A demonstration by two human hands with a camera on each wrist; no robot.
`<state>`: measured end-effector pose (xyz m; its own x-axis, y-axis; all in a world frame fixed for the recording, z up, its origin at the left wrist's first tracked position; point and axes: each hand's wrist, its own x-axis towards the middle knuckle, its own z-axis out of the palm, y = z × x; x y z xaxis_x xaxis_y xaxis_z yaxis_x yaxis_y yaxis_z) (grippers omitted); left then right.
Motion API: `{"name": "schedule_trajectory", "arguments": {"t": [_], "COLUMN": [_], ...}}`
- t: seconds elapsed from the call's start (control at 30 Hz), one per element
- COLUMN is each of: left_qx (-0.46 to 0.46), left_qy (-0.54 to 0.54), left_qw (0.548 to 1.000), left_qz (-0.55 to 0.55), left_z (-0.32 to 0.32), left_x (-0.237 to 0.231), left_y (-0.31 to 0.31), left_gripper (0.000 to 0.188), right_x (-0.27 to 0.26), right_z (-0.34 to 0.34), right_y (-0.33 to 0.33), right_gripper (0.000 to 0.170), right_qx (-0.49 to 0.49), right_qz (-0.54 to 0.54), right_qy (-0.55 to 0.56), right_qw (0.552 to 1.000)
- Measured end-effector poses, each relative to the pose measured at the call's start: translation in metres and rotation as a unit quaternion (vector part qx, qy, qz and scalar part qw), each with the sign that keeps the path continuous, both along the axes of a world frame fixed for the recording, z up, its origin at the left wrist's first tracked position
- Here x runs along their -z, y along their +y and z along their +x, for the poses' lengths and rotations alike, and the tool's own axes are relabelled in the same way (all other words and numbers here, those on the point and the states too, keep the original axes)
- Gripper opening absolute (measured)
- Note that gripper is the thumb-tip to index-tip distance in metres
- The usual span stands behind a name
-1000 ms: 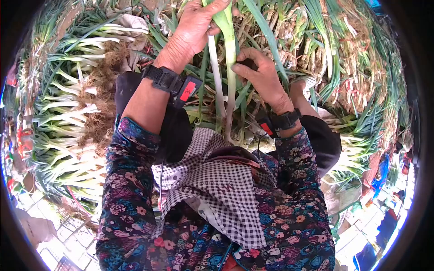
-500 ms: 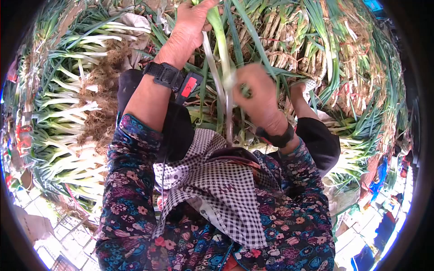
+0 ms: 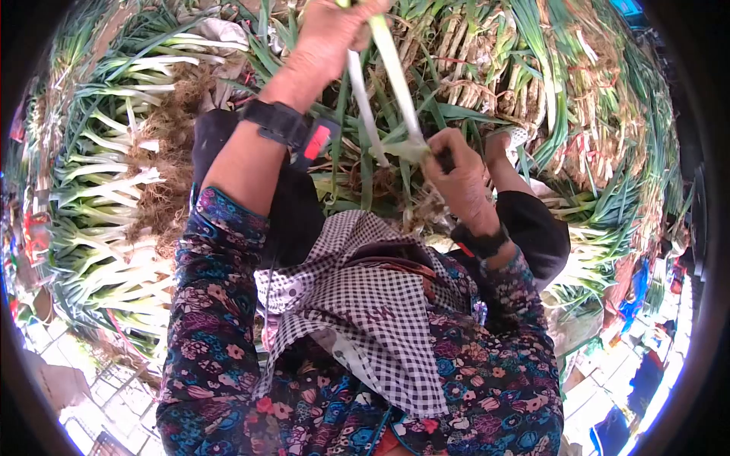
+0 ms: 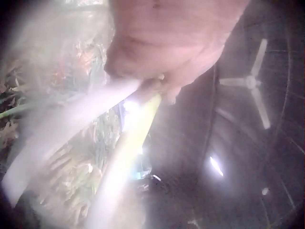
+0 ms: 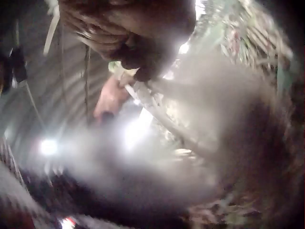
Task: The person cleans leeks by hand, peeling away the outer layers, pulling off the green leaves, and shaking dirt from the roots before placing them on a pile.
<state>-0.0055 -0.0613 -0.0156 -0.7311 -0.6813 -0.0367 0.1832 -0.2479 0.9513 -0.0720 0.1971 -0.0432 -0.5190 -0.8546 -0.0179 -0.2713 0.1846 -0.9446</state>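
At the top of the head view, my left hand [image 3: 328, 38] grips two green onions by their upper parts, their white stalks hanging down. One stalk [image 3: 363, 106] hangs free; the other [image 3: 397, 80] slants down to my right hand [image 3: 460, 171]. Curled fingers of the right hand pinch a pale strip of leaf [image 3: 407, 150] at that stalk's lower end. In the left wrist view both stalks [image 4: 71, 119] come out below the left hand [image 4: 171, 43]. The right wrist view is blurred, with the right hand [image 5: 133, 33] at its top.
Rows of green onions with brown roots [image 3: 114, 190] lie along the left. Bundled onions [image 3: 487, 61] cover the ground at the upper right, and more onions [image 3: 597, 251] lie beside the right knee. A checked cloth [image 3: 365, 319] covers the lap.
My right hand has moved down along one stalk and now has a pale strip between its fingers. That stalk's lower end has swung to the right. The left hand keeps its hold.
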Motion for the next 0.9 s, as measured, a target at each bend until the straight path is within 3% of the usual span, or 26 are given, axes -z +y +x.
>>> {"name": "schedule_trajectory", "arguments": {"t": [0.03, 0.07, 0.13, 0.17, 0.2, 0.33, 0.4, 0.43, 0.47, 0.5, 0.53, 0.6, 0.63, 0.7, 0.77, 0.87, 0.9], "left_qx": [0.015, 0.043, -0.102, -0.184, -0.209, -0.169, -0.23, -0.319, -0.39, -0.387, -0.38, -0.391, -0.393, -0.412, -0.422, -0.415, -0.408], "left_qy": [0.021, 0.06, -0.022, -0.084, -0.02, 0.044, -0.027, -0.12, -0.172, -0.007, 0.02, 0.022, 0.032, 0.075, 0.063, 0.027, 0.04], "left_qw": [0.999, 0.997, 0.995, 0.979, 0.977, 0.983, 0.971, 0.938, 0.895, 0.916, 0.914, 0.917, 0.916, 0.906, 0.903, 0.909, 0.912], "left_qz": [0.032, 0.012, -0.006, -0.01, -0.026, -0.052, -0.066, -0.064, -0.134, -0.104, -0.141, -0.073, -0.076, -0.057, -0.051, -0.03, -0.011], "left_z": [-0.004, -0.006, -0.013, -0.015, -0.007, -0.002, -0.005, -0.002, 0.009, 0.023, 0.036, 0.042, 0.038, 0.042, 0.039, 0.04, 0.038], "left_x": [0.007, 0.018, 0.02, 0.016, 0.012, 0.032, 0.031, 0.012, -0.014, -0.025, -0.024, -0.016, -0.021, -0.019, -0.022, -0.007, -0.007], "left_y": [0.009, 0.011, 0.012, -0.004, -0.018, -0.043, -0.028, -0.033, -0.049, -0.062, -0.088, -0.097, -0.102, -0.093, -0.091, -0.103, -0.101], "left_gripper": [0.016, 0.018, 0.019, 0.018, 0.017, 0.021, 0.025, 0.028, 0.027, 0.026, 0.022, 0.023, 0.023, 0.026, 0.027, 0.028, 0.028], "right_x": [-0.002, 0.001, 0.02, 0.043, 0.066, 0.108, 0.125, 0.157, 0.176, 0.194, 0.203, 0.136, 0.129, 0.085, 0.046, 0.008, 0.005], "right_z": [0.001, 0.003, 0.004, 0.011, 0.014, 0.002, -0.015, -0.028, -0.037, -0.045, -0.052, -0.051, -0.054, -0.045, -0.039, -0.014, -0.007], "right_y": [0.007, 0.015, 0.028, 0.045, 0.068, 0.104, 0.121, 0.15, 0.166, 0.184, 0.183, 0.123, 0.102, 0.056, 0.013, -0.044, -0.061], "right_gripper": [0.018, 0.018, 0.024, 0.029, 0.031, 0.03, 0.028, 0.025, 0.025, 0.025, 0.026, 0.027, 0.027, 0.027, 0.026, 0.026, 0.027], "right_qx": [-0.073, -0.071, -0.132, -0.132, -0.139, -0.162, -0.173, -0.203, -0.211, -0.22, -0.22, -0.201, -0.152, 0.0, 0.046, 0.046, 0.035], "right_qz": [0.11, 0.111, 0.103, 0.145, 0.162, 0.293, 0.335, 0.426, 0.464, 0.501, 0.488, 0.386, 0.275, 0.097, -0.015, -0.043, -0.045], "right_qy": [0.2, 0.197, 0.291, 0.254, 0.312, 0.312, 0.336, 0.323, 0.297, 0.271, 0.235, 0.265, 0.356, 0.341, 0.332, 0.358, 0.43], "right_qw": [0.971, 0.972, 0.942, 0.947, 0.926, 0.889, 0.863, 0.82, 0.808, 0.792, 0.811, 0.86, 0.88, 0.935, 0.942, 0.932, 0.901]}}
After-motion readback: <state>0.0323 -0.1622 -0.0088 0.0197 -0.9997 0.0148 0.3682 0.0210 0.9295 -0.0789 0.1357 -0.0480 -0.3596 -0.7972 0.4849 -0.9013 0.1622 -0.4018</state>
